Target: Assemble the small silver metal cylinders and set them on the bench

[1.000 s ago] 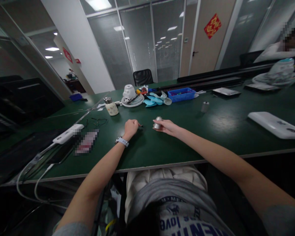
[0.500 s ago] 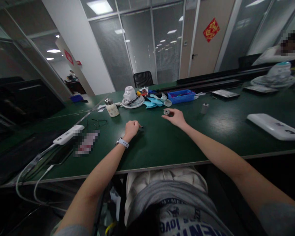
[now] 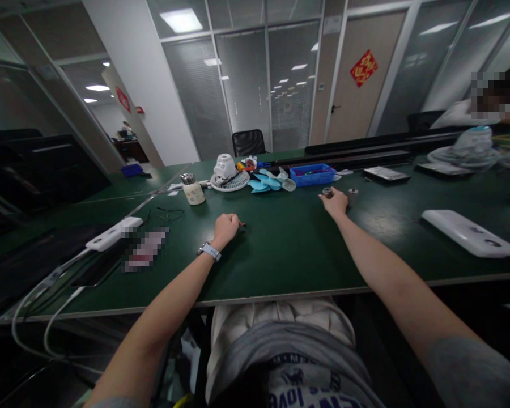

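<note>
My right hand (image 3: 338, 204) is closed round a small round metal part (image 3: 327, 192), thumb and fingers at its sides, low over the green table. Just right of those fingers a small grey metal cylinder (image 3: 353, 196) stands upright. My left hand (image 3: 226, 229), with a watch (image 3: 209, 250) on its wrist, rests on the table with curled fingers. A small dark tip (image 3: 243, 225) sticks out from it; the rest is hidden in the fist, so I cannot tell what it is.
Along the back stand a cream bottle (image 3: 194, 194), a white fan housing (image 3: 224, 167), blue fan blades (image 3: 266, 181) and a blue basket (image 3: 313, 174). A white panel (image 3: 467, 231) lies at right. Cables and a power strip (image 3: 114, 234) lie at left. A person sits far right.
My right hand has moved right with the round metal part, from the middle of the table to beside the metal cylinder. My left hand stays almost where it was.
</note>
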